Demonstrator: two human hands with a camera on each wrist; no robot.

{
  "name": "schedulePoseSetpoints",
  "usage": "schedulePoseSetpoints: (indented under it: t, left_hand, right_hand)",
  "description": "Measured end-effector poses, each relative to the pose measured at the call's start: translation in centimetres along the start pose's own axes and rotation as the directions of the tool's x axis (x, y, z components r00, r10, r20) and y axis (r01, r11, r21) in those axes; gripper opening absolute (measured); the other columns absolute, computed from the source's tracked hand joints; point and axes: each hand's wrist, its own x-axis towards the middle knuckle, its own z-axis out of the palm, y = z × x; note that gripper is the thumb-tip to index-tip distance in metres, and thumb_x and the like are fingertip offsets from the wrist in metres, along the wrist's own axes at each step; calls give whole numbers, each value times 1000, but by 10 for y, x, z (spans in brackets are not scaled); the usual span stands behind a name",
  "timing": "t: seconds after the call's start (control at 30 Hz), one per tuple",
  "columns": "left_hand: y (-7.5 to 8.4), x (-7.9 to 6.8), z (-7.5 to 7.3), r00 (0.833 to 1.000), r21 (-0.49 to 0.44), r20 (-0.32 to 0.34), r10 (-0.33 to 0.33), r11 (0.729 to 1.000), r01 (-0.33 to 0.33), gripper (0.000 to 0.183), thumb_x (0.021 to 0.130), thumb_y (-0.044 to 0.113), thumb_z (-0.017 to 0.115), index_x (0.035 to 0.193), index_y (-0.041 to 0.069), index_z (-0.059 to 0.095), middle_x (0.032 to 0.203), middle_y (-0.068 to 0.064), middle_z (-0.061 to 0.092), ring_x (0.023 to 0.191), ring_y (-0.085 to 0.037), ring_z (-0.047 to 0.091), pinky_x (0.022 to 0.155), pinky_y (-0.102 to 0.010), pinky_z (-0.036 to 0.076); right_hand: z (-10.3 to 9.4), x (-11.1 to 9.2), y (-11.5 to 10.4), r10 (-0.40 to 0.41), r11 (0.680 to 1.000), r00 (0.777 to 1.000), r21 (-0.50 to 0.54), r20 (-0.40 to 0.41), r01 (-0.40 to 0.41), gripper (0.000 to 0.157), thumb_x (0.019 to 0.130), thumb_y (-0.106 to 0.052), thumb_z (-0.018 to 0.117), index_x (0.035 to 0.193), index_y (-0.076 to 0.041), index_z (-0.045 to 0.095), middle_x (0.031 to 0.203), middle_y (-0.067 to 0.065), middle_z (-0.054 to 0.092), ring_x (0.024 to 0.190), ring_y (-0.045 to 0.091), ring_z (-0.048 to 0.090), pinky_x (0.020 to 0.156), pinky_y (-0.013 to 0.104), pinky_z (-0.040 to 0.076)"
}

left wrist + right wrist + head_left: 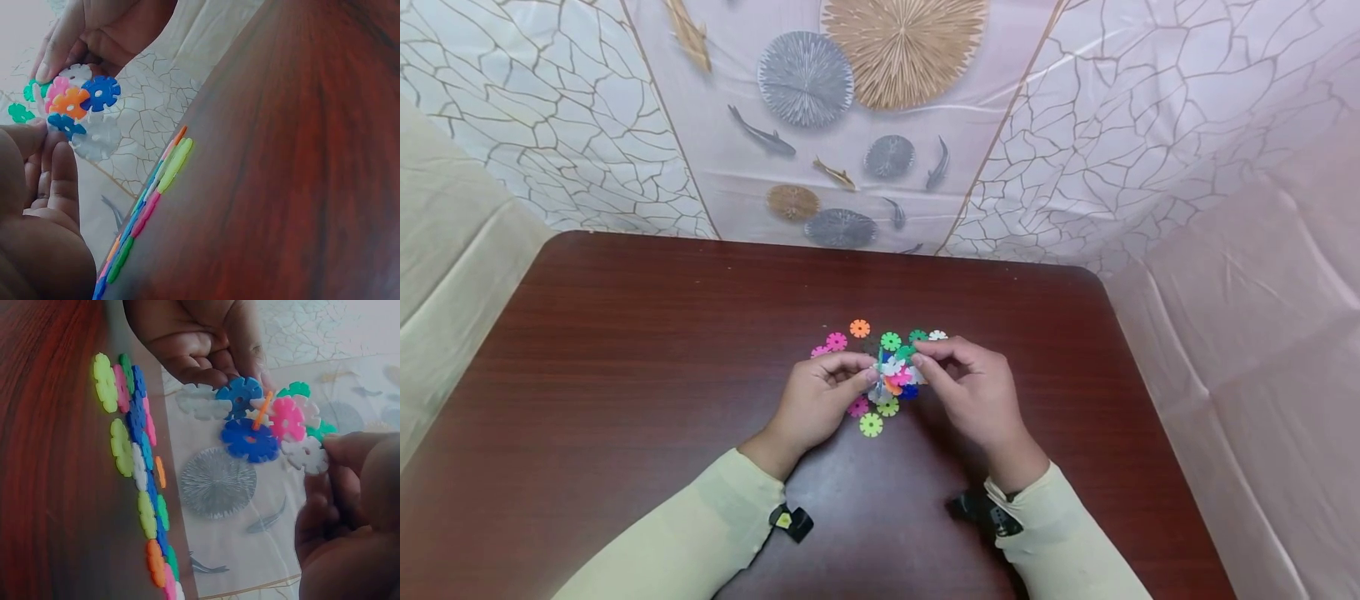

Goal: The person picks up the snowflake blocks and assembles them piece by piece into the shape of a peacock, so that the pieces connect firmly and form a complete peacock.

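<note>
Both hands hold a cluster of interlocking plastic flower discs [287,419] above the table, joined edge to edge in blue, pink, white, orange and green. My left hand [808,404] pinches one side of it between thumb and fingers, near a blue disc [65,125] and a clear whitish disc [98,136]. On the opposite side, my right hand [981,396] pinches a green disc [322,430] at the cluster's edge, with a white disc [305,455] close to the fingers. Fingertips and overlapping discs hide how some pieces join.
Beneath and around the hands, several loose discs lie flat on the dark red-brown table [647,358]. Among them are a yellow-green disc [871,425] in front and an orange disc [860,328] behind. Patterned cloth [842,167] hangs along the back and plain cloth at the sides.
</note>
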Motion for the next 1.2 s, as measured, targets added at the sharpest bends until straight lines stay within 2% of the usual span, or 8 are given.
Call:
schedulePoseSetpoints:
  t: [0.3, 0.4, 0.47, 0.57, 0.67, 0.73, 0.93, 1.2]
  left_hand:
    - [0, 1, -1, 1000, -21, -20, 14, 1000, -14, 17, 103, 23, 86, 117, 13, 85, 103, -6, 83, 88, -27, 75, 76, -23, 62]
    - [-2, 2, -2, 998, -32, -51, 24, 999, -26, 16, 104, 21, 85, 118, 12, 84, 107, -7, 81, 92, -24, 73, 80, -22, 62]
    - [-3, 2, -2, 997, -31, -73, 35, 999, -37, 16, 104, 19, 84, 119, 12, 83, 108, -7, 80, 93, -21, 71, 81, -22, 61]
    - [-5, 4, -2, 995, -33, -87, 49, 998, -52, 17, 105, 18, 82, 120, 11, 82, 110, -8, 79, 95, -20, 70, 82, -22, 60]
    - [-5, 3, -1, 994, -17, -87, 72, 997, -74, 18, 105, 19, 82, 122, 12, 82, 111, -7, 79, 97, -21, 70, 84, -22, 61]
    - [-5, 3, -1, 992, 7, -86, 94, 996, -94, 19, 106, 21, 82, 122, 13, 82, 111, -5, 79, 98, -21, 71, 86, -23, 61]
    - [-3, 2, -2, 985, 89, -92, 148, 986, -140, 16, 105, 25, 83, 120, 18, 84, 109, 2, 78, 100, -19, 71, 88, -27, 61]
    - [-2, 0, -3, 979, 190, -85, 183, 968, -164, 15, 104, 32, 84, 117, 24, 86, 112, 9, 77, 105, -12, 70, 93, -39, 65]
  right_hand:
    - [-1, 3, 9, 62, 995, 998, 83, -7, -61, 24, 103, -6, 82, 127, -11, 86, 114, 12, 86, 96, 7, 78, 89, 23, 66]
    - [-5, 7, 15, 150, 986, 988, -76, -26, -152, 18, 107, -18, 79, 123, -15, 86, 104, 7, 85, 82, 11, 75, 77, 25, 64]
    - [-7, 8, 19, 235, 944, 972, -239, -4, -229, 13, 106, -23, 79, 115, -16, 85, 92, 3, 82, 74, 15, 69, 71, 30, 61]
    - [-6, 9, 26, 357, 837, 930, -470, 83, -280, 12, 102, -28, 82, 105, -16, 81, 82, 0, 75, 69, 19, 62, 68, 34, 56]
    - [-3, 8, 31, 439, 768, 887, -573, 145, -286, 18, 100, -31, 85, 104, -14, 79, 80, 0, 72, 73, 20, 63, 70, 35, 55]
    - [-1, 8, 32, 460, 746, 873, -603, 163, -280, 22, 99, -32, 87, 105, -13, 79, 78, 1, 70, 73, 20, 62, 68, 34, 54]
    - [-7, 10, 34, 463, 753, 860, -607, 216, -254, 23, 96, -27, 91, 107, -13, 75, 87, 4, 70, 80, 22, 62, 74, 37, 54]
    - [-17, 12, 37, 497, 783, 817, -558, 294, -275, 25, 95, -24, 91, 107, -13, 71, 94, 5, 69, 86, 22, 62, 78, 37, 53]
